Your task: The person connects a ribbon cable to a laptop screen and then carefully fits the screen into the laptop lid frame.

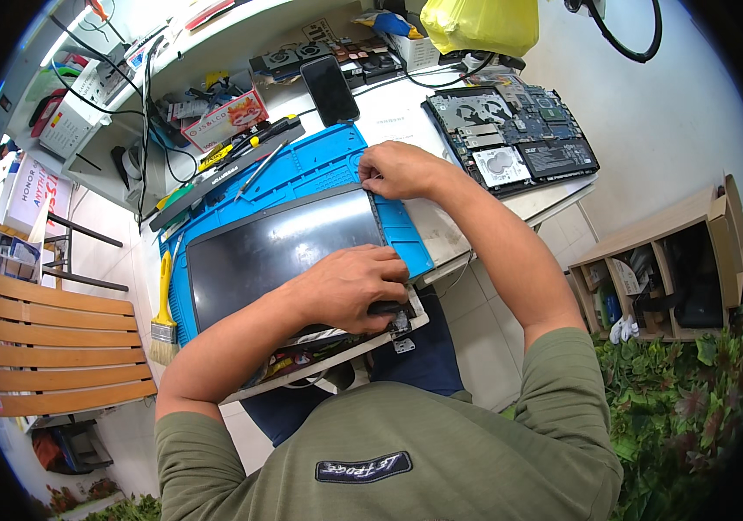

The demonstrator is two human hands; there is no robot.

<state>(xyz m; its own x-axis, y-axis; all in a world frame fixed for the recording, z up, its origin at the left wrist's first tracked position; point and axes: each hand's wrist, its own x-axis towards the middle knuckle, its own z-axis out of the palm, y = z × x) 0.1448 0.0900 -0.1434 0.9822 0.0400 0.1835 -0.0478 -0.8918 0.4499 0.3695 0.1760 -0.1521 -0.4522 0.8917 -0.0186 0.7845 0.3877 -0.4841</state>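
Note:
A laptop screen (258, 247) in a black frame lies face up on a blue repair mat (323, 156). My left hand (356, 288) rests over its near right corner, fingers curled down on the edge beside a small metal hinge (401, 324). What lies under those fingertips is partly hidden. At the far right corner, my right hand (396, 170) pinches the black screen bezel (377, 217) between thumb and fingers.
An opened laptop base (515, 135) lies at the right. A smartphone (330, 90) leans behind the mat. A yellow-handled brush (165, 313) lies left of the screen. Screwdrivers (254, 139) and a parts box (225, 120) sit behind. A wooden shelf unit (653, 252) stands right.

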